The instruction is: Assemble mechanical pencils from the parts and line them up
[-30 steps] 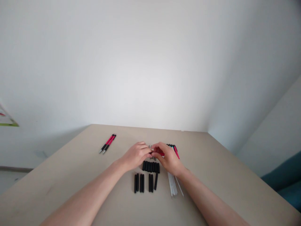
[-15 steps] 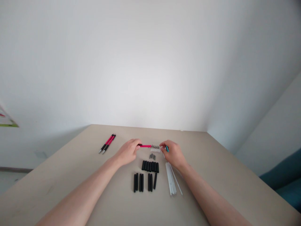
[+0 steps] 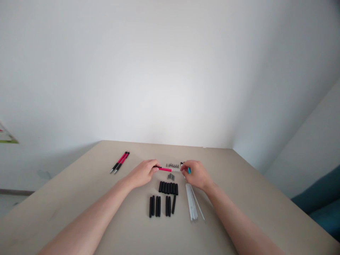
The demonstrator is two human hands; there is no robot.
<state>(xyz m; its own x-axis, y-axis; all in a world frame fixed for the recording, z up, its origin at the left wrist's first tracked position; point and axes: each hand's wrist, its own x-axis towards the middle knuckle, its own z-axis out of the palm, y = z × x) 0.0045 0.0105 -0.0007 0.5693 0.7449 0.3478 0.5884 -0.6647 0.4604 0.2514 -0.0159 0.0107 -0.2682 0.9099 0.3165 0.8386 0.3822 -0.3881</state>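
My left hand is closed round the black end of a pink pen barrel, which points right over the table. The barrel's right end is beside a row of small clear-white pieces. My right hand has its fingers pinched together at the right end of that row. A small blue piece shows between its fingers; the rest of it is hidden. Just behind those fingertips sits a black-ended piece, mostly covered. Small metal cone tips and springs lie around the white row.
Several black grip tubes lie in a row, with longer black pieces nearer me. White refills are bunched below my right hand. Two pink and black pens lie at the left on the beige table; a wall stands behind.
The pink barrel and my left hand have moved slightly towards me, from the metal tips to the white pieces. My right hand has also come slightly nearer, with the blue piece.
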